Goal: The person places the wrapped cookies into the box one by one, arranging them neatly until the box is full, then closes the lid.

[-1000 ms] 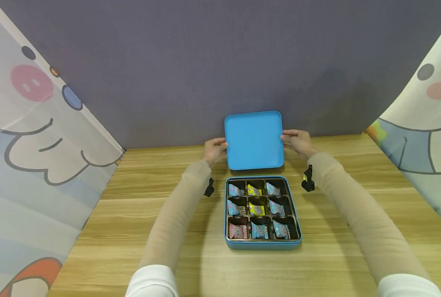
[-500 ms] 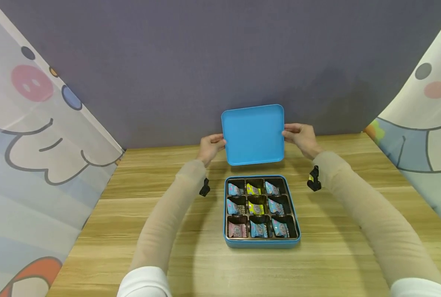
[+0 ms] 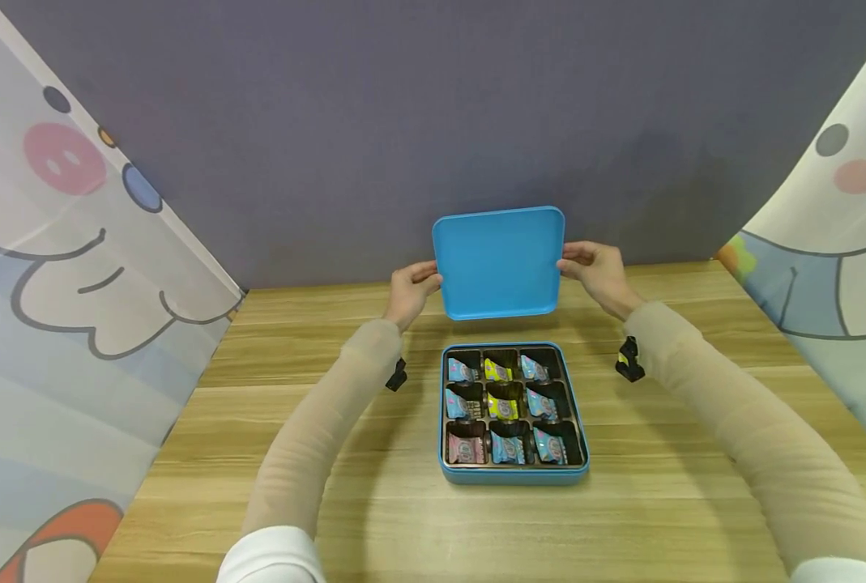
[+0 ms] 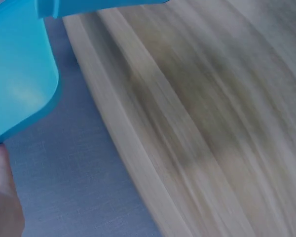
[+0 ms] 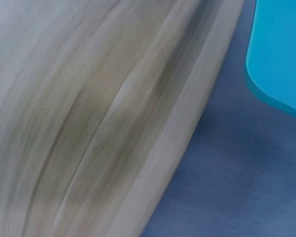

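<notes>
A blue lid (image 3: 501, 263) is held up at the back of the table, tilted with its inner face toward me. My left hand (image 3: 411, 291) pinches its left edge, and my right hand (image 3: 596, 274) pinches its right edge. Just in front of the lid stands the open blue tin (image 3: 516, 478). Its dark divided tray holds small wrapped candies, such as a pink one (image 3: 466, 449), a yellow one (image 3: 502, 406) and a blue one (image 3: 551, 446). In the left wrist view the lid (image 4: 19, 74) shows with part of my left hand (image 4: 5, 197). The right wrist view shows the lid's corner (image 5: 281, 59).
A grey-purple panel (image 3: 433, 121) rises behind the wood-grain table (image 3: 316, 389), close behind the lid. Cartoon-printed curtains stand at the left (image 3: 75, 243) and right (image 3: 826, 267). A black strap piece (image 3: 629, 360) hangs from my right wrist.
Both hands have raised the lid a little off the table and away from the tin. It now tilts more, so its face looks shorter and wider. The tin and candies stay put.
</notes>
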{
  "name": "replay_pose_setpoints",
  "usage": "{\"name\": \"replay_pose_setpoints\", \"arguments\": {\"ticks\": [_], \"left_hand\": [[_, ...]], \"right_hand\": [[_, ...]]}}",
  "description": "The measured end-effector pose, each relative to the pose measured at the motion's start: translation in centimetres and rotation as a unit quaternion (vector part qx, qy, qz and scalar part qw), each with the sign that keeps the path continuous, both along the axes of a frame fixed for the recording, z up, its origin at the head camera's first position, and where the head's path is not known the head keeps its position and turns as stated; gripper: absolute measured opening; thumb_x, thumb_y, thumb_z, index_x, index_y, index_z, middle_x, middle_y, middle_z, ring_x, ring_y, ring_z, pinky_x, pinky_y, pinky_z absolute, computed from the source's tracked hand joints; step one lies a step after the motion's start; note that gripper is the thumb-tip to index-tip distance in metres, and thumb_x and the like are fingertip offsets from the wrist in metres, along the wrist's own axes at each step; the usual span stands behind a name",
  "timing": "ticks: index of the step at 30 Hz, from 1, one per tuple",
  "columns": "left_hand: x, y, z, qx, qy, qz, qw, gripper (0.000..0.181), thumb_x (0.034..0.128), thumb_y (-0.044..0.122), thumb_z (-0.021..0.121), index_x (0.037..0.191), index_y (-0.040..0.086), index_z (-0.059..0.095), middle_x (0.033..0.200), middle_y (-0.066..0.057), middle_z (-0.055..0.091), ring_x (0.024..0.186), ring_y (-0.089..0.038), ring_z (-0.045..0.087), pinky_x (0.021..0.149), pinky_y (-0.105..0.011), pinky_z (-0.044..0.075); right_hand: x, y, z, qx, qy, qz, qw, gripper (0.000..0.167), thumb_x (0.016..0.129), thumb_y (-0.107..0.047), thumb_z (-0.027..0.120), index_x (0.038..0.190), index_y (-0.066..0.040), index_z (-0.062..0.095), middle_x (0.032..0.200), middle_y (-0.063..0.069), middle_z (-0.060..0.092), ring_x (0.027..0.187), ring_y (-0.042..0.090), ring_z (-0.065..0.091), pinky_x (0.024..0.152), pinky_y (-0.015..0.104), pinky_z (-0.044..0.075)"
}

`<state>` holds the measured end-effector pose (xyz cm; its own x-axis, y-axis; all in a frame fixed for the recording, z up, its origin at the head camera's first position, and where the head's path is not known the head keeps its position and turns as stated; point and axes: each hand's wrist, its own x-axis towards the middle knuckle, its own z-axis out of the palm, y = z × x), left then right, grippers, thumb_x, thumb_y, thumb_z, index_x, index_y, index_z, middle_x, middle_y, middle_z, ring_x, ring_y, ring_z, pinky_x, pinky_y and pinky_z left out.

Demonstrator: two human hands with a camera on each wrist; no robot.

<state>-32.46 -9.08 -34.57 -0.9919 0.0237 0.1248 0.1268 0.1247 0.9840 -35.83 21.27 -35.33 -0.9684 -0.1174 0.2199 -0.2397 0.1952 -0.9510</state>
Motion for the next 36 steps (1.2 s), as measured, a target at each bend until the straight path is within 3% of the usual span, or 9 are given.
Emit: {"name": "replay_pose_setpoints", "arguments": {"ticks": [5, 9, 13, 21, 24, 27, 30, 33, 36], "left_hand": [[1.0, 0.0, -0.1, -0.024, 0.029, 0.016, 0.9992, 0.034, 0.0890, 0.002, 0.057, 0.123, -0.005, 0.055, 0.118, -0.023, 0.059, 0.107, -0.032, 0.059, 0.089, -0.028, 0.051], [1.6, 0.3, -0.3, -0.043, 0.061, 0.036, 0.9966, 0.033, 0.0887, 0.003, 0.058, 0.121, -0.004, 0.057, 0.116, -0.023, 0.060, 0.107, -0.031, 0.059, 0.090, -0.029, 0.051], [2.2, 0.6, -0.4, -0.046, 0.090, 0.051, 0.9936, 0.032, 0.0887, 0.005, 0.058, 0.119, -0.003, 0.059, 0.115, -0.021, 0.061, 0.106, -0.029, 0.060, 0.091, -0.030, 0.050], [2.9, 1.1, -0.8, -0.029, 0.180, 0.079, 0.9802, 0.027, 0.0892, 0.001, 0.056, 0.115, -0.006, 0.061, 0.110, -0.023, 0.063, 0.098, -0.030, 0.063, 0.087, -0.031, 0.053], [2.4, 0.9, -1.5, -0.043, 0.251, 0.092, 0.9627, 0.025, 0.0885, 0.001, 0.057, 0.111, -0.006, 0.063, 0.102, -0.023, 0.066, 0.078, -0.024, 0.064, 0.074, -0.020, 0.052], [2.0, 0.3, -2.2, -0.069, 0.347, 0.096, 0.9302, 0.020, 0.0851, -0.001, 0.060, 0.104, -0.007, 0.066, 0.092, -0.023, 0.067, 0.057, -0.015, 0.051, 0.057, -0.017, 0.042], [2.2, -0.4, -2.2, -0.087, 0.425, 0.075, 0.8979, 0.018, 0.0813, -0.006, 0.062, 0.099, -0.008, 0.067, 0.091, -0.023, 0.067, 0.051, -0.008, 0.041, 0.049, -0.017, 0.034], [2.7, -1.2, -2.0, -0.113, 0.466, 0.048, 0.8764, 0.021, 0.0798, -0.008, 0.063, 0.100, -0.007, 0.067, 0.096, -0.022, 0.067, 0.051, -0.009, 0.045, 0.047, -0.016, 0.032], [3.5, -2.1, -2.2, -0.153, 0.492, 0.018, 0.8569, 0.023, 0.0807, -0.010, 0.061, 0.103, -0.007, 0.066, 0.098, -0.022, 0.067, 0.058, -0.016, 0.058, 0.051, -0.014, 0.040]], "right_hand": [[0.9, 0.0, 0.2, 0.048, 0.024, -0.006, 0.9985, 0.037, 0.086, -0.011, 0.064, 0.118, 0.006, 0.058, 0.096, 0.001, 0.066, 0.082, -0.003, 0.061, 0.082, 0.027, 0.054], [1.8, 0.0, 0.0, 0.089, 0.061, -0.024, 0.9939, 0.033, 0.087, -0.013, 0.063, 0.117, 0.002, 0.060, 0.107, 0.018, 0.064, 0.083, -0.007, 0.058, 0.081, 0.022, 0.053], [2.5, -0.1, -0.4, 0.088, 0.111, -0.045, 0.9888, 0.030, 0.086, -0.011, 0.063, 0.114, 0.001, 0.063, 0.107, 0.022, 0.064, 0.085, -0.011, 0.058, 0.080, 0.016, 0.052], [3.5, -0.8, -0.2, 0.060, 0.265, -0.070, 0.9598, 0.026, 0.082, -0.001, 0.065, 0.108, 0.001, 0.067, 0.098, 0.022, 0.068, 0.083, -0.016, 0.058, 0.073, 0.007, 0.049], [4.0, -0.9, 0.0, 0.043, 0.341, -0.062, 0.9371, 0.026, 0.078, 0.008, 0.066, 0.103, 0.004, 0.068, 0.094, 0.023, 0.068, 0.083, -0.013, 0.059, 0.072, 0.007, 0.049], [4.5, -0.8, 0.1, 0.041, 0.413, -0.047, 0.9087, 0.028, 0.071, 0.017, 0.066, 0.097, 0.005, 0.070, 0.087, 0.023, 0.068, 0.084, -0.010, 0.061, 0.073, 0.006, 0.048], [5.0, -0.4, 0.0, 0.060, 0.472, -0.023, 0.8795, 0.036, 0.066, 0.021, 0.068, 0.097, 0.004, 0.071, 0.089, 0.023, 0.068, 0.092, -0.005, 0.062, 0.078, 0.007, 0.048], [5.7, 0.1, -0.1, 0.090, 0.506, 0.006, 0.8579, 0.033, 0.074, 0.014, 0.066, 0.104, 0.001, 0.069, 0.093, 0.021, 0.068, 0.098, -0.005, 0.059, 0.077, 0.006, 0.047], [6.2, 0.4, -0.4, 0.119, 0.530, 0.021, 0.8390, 0.022, 0.090, 0.001, 0.054, 0.107, 0.000, 0.068, 0.093, 0.019, 0.069, 0.092, -0.001, 0.062, 0.061, 0.009, 0.040]]}}
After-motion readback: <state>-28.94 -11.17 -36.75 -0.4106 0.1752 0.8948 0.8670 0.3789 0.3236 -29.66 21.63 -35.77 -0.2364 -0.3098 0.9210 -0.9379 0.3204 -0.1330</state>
